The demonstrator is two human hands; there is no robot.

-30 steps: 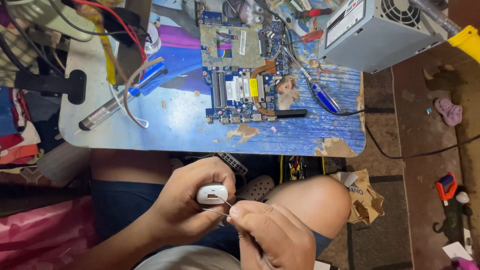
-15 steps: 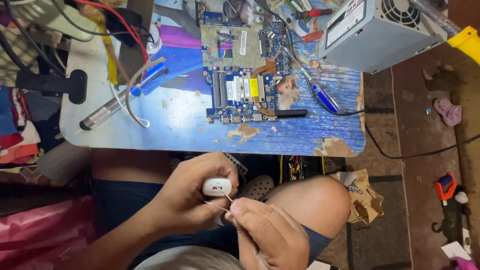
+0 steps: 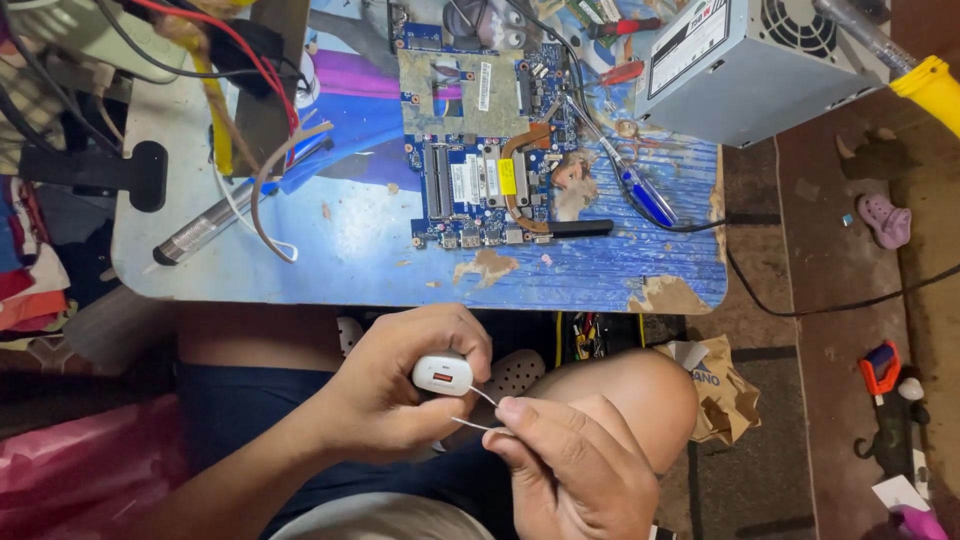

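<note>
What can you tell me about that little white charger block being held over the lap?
The white charger block is small, rounded and looks like glossy plastic. Its end face turns up toward the camera and shows an orange-lined socket. The left hand wraps around it, with the fingers over the top and the thumb beneath, holding it above the lap, below the edge of the blue table. Two thin white wires run from beside it to the fingertips of the right hand, which pinches them.

Bright light is falling evenly on the blue table (image 3: 350, 250), shadows are gathering beneath it, and the far-left edges are bending slightly.
</note>
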